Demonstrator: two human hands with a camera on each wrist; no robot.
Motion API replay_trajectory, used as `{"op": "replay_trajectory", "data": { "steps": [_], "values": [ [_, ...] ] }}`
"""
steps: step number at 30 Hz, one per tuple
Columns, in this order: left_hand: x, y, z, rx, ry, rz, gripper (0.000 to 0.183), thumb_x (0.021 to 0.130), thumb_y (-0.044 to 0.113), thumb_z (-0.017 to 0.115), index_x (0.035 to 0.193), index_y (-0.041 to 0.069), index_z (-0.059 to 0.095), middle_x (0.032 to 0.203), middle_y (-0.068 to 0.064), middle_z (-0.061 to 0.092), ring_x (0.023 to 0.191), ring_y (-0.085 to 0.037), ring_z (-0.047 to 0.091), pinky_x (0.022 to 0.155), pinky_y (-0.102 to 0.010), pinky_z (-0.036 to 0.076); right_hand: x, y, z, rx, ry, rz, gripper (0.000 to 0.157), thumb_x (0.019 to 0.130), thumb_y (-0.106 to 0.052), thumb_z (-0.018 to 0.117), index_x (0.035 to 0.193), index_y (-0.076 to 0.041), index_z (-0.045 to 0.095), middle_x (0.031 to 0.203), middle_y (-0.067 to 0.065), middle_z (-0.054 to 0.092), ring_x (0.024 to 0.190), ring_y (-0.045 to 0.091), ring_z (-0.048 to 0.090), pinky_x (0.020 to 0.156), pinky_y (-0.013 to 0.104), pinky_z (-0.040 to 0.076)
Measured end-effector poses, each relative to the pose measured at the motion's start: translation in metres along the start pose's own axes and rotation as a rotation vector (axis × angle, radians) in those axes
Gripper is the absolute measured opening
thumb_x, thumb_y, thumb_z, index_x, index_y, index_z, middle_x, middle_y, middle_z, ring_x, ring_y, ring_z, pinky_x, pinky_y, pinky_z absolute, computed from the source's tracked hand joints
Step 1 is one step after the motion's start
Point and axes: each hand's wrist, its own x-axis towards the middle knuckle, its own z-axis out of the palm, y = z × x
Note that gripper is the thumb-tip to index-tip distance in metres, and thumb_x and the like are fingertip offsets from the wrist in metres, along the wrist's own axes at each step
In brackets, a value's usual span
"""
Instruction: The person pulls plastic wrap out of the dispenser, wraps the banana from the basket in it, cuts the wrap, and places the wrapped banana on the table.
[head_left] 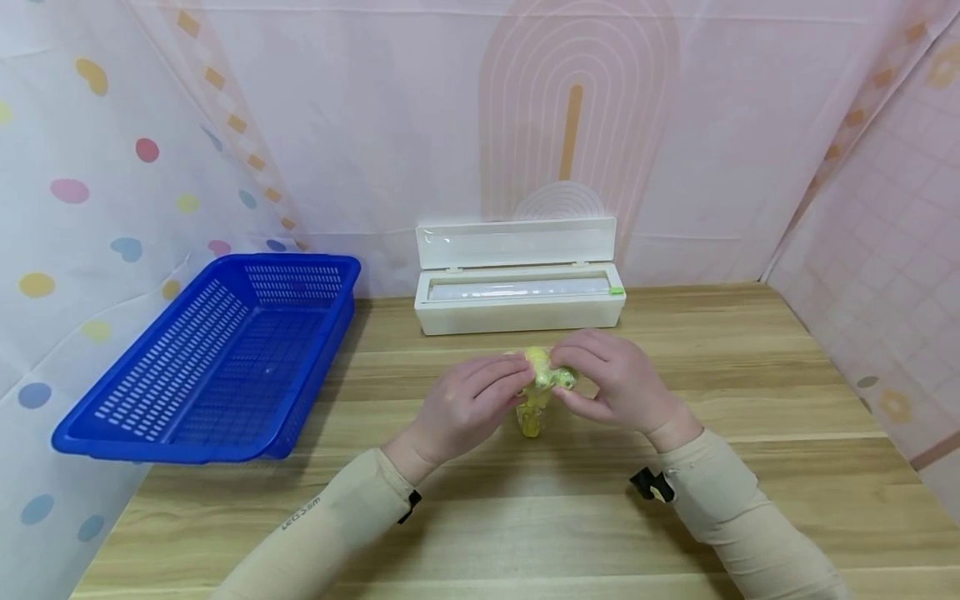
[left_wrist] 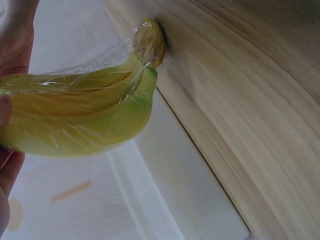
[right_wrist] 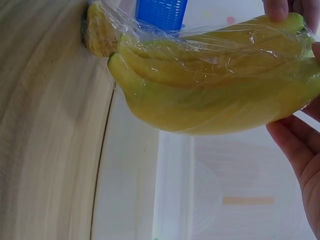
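Observation:
A bunch of yellow-green bananas (head_left: 531, 398) in wrinkled clear cling film stands near the middle of the table, stem end down at the wood. In the left wrist view the film stretches loosely over the banana stem (left_wrist: 150, 42). My left hand (head_left: 476, 400) holds the upper end from the left. From the right, my right hand (head_left: 617, 379) grips the same end, thumb below and fingers above. Between the hands, the film gathers over the tips. Both wrist views show the wrapped bananas (right_wrist: 215, 95) side-on, with fingers at their tips.
Behind the bananas sits a white cling film box (head_left: 517, 317), its lid (head_left: 517, 244) raised and a film roll (head_left: 517, 289) inside. A green slider (head_left: 617, 291) is at its right end. A blue perforated basket (head_left: 311, 400) stands at the left. Patterned cloth (head_left: 375, 125) hangs around the table.

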Motion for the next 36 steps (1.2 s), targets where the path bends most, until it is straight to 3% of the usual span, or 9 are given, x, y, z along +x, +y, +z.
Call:
{"op": "replay_trajectory", "data": {
  "steps": [7,20,29,33,36],
  "values": [
    [-0.001,0.0,0.0,-0.013,0.007,0.002,0.021,0.093,0.005,0.068,0.112,-0.002,0.068,0.109,-0.013,0.071,0.1,-0.025,0.069,0.094,-0.031,0.053,0.0,0.0,-0.002,0.004,-0.031,0.028,0.036,0.1,-0.039,0.054,0.101,-0.006,0.07,0.1,0.006,0.071,0.092,0.023,0.066,0.081,0.036,0.057],
    [-0.002,0.001,0.001,-0.064,0.019,-0.008,0.03,0.082,0.001,0.078,0.11,-0.002,0.069,0.108,-0.013,0.072,0.1,-0.025,0.07,0.094,-0.031,0.053,-0.009,0.002,0.001,0.091,0.001,0.11,0.04,0.096,-0.043,0.062,0.106,-0.005,0.068,0.105,0.008,0.07,0.095,0.024,0.065,0.088,0.036,0.053],
    [-0.003,0.001,-0.001,-0.077,-0.003,-0.045,0.034,0.081,0.003,0.08,0.113,-0.002,0.069,0.111,-0.014,0.071,0.103,-0.026,0.069,0.095,-0.032,0.052,-0.011,0.004,0.002,0.167,0.015,0.149,0.046,0.094,-0.042,0.065,0.112,0.0,0.065,0.11,0.012,0.068,0.1,0.026,0.064,0.098,0.028,0.047],
    [-0.003,0.001,-0.002,-0.069,-0.011,-0.048,0.036,0.08,0.004,0.08,0.114,-0.002,0.069,0.112,-0.014,0.07,0.104,-0.026,0.068,0.095,-0.032,0.052,-0.01,0.004,0.0,0.159,0.039,0.126,0.053,0.094,-0.047,0.064,0.117,0.001,0.064,0.117,0.013,0.067,0.108,0.03,0.062,0.104,0.03,0.043],
    [-0.002,0.001,-0.002,-0.064,-0.017,-0.053,0.036,0.08,0.004,0.08,0.114,-0.002,0.069,0.113,-0.014,0.07,0.105,-0.026,0.068,0.096,-0.031,0.052,-0.006,0.005,-0.001,0.18,0.074,0.052,0.051,0.094,-0.042,0.066,0.118,0.003,0.065,0.121,0.015,0.065,0.11,0.031,0.061,0.104,0.033,0.045]
  ]
}}
